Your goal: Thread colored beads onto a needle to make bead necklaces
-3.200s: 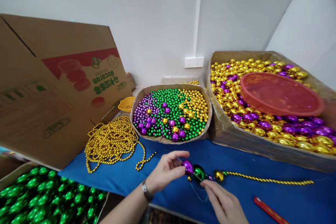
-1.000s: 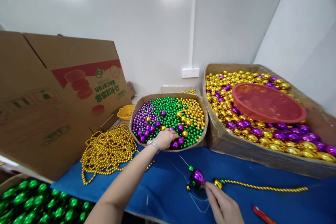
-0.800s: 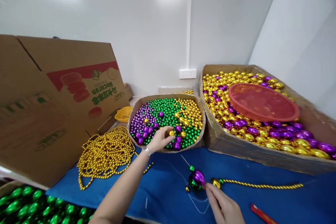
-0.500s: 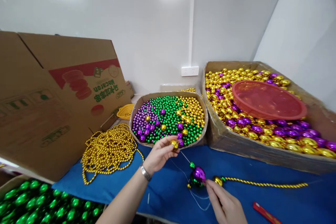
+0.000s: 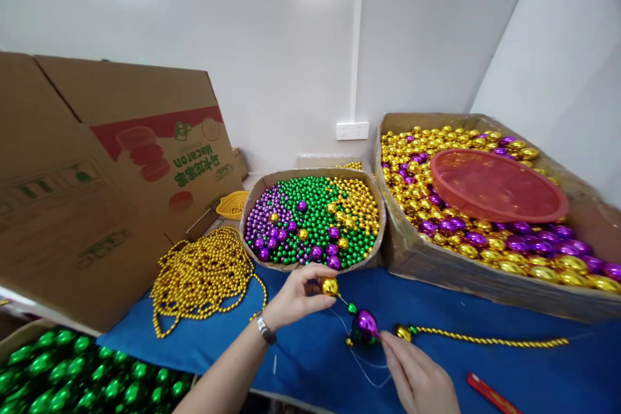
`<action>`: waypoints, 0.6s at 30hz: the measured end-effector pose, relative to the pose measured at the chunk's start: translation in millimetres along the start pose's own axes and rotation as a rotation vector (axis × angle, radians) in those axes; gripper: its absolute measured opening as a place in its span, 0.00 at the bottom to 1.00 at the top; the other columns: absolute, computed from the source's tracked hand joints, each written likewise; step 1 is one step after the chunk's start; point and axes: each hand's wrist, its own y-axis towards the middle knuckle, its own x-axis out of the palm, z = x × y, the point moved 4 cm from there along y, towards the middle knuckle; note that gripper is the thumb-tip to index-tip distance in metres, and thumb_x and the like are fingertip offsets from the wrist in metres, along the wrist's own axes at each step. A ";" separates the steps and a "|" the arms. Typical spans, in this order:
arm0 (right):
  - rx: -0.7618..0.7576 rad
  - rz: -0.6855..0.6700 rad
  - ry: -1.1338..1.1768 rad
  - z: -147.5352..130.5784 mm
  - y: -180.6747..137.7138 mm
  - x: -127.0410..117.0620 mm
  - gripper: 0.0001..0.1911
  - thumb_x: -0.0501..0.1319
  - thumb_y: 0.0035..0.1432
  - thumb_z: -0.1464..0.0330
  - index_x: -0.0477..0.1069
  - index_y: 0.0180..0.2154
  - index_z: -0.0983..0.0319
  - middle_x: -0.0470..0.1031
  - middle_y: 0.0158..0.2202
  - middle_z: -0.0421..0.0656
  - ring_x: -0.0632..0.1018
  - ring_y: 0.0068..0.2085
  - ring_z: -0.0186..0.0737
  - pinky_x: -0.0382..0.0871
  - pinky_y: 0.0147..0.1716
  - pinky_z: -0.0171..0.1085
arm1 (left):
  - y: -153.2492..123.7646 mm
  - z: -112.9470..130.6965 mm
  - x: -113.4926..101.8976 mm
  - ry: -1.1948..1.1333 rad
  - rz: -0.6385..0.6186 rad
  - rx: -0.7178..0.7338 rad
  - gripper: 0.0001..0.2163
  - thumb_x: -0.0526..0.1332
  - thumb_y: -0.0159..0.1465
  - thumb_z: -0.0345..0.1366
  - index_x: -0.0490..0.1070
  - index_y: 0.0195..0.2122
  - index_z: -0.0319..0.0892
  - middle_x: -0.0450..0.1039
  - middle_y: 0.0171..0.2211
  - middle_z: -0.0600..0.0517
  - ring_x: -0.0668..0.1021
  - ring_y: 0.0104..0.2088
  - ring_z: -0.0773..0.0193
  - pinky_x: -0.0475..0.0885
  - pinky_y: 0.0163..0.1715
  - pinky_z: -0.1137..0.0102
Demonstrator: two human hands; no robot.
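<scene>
My left hand (image 5: 295, 294) pinches a small gold bead (image 5: 330, 286) at the tip of a thin needle, just in front of the round cardboard tray of mixed beads (image 5: 272, 181). My right hand (image 5: 418, 380) rests on the blue cloth (image 5: 204, 346), its fingertips closed on the strand right behind a large purple bead (image 5: 367, 323). A small green bead (image 5: 352, 308) sits on the needle between the two. To the right of the purple bead run a gold bead (image 5: 402, 332) and a twisted gold bead strand (image 5: 490, 340).
A heap of gold bead chain (image 5: 204, 275) lies at left. A big carton of gold and purple balls (image 5: 485, 284) holds a red basin (image 5: 499, 184). Green balls (image 5: 72, 378) fill a box at lower left. A tilted cardboard carton (image 5: 97, 174) stands behind. A red stick (image 5: 492, 393) lies at lower right.
My left hand reached into the mixed bead tray, picked out a gold bead and brought it back to the needle tip. My right hand stayed on the strand.
</scene>
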 end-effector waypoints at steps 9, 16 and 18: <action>0.279 -0.188 0.216 6.4 -7.2 10.7 0.12 0.47 0.65 0.66 0.65 0.44 0.58 0.76 0.37 0.44 0.79 0.36 0.36 0.73 0.33 0.30 | -4.7 -18.6 24.3 -0.402 0.109 -0.098 0.22 0.72 0.46 0.30 0.69 0.42 0.41 0.71 0.35 0.52 0.74 0.34 0.66 0.70 0.35 0.71; 0.251 -0.073 0.252 8.1 -7.9 5.2 0.12 0.49 0.64 0.63 0.69 0.42 0.57 0.73 0.34 0.44 0.78 0.35 0.38 0.73 0.33 0.31 | -7.5 -24.2 26.8 -0.446 0.168 -0.110 0.20 0.71 0.47 0.29 0.67 0.40 0.39 0.70 0.32 0.53 0.73 0.31 0.69 0.70 0.33 0.73; 0.267 -0.077 0.274 7.9 -8.7 5.7 0.12 0.50 0.64 0.62 0.70 0.41 0.57 0.74 0.34 0.44 0.78 0.35 0.38 0.73 0.33 0.31 | -8.7 -25.2 25.5 -0.438 0.193 -0.118 0.20 0.72 0.47 0.29 0.67 0.39 0.39 0.70 0.31 0.53 0.73 0.31 0.70 0.70 0.32 0.73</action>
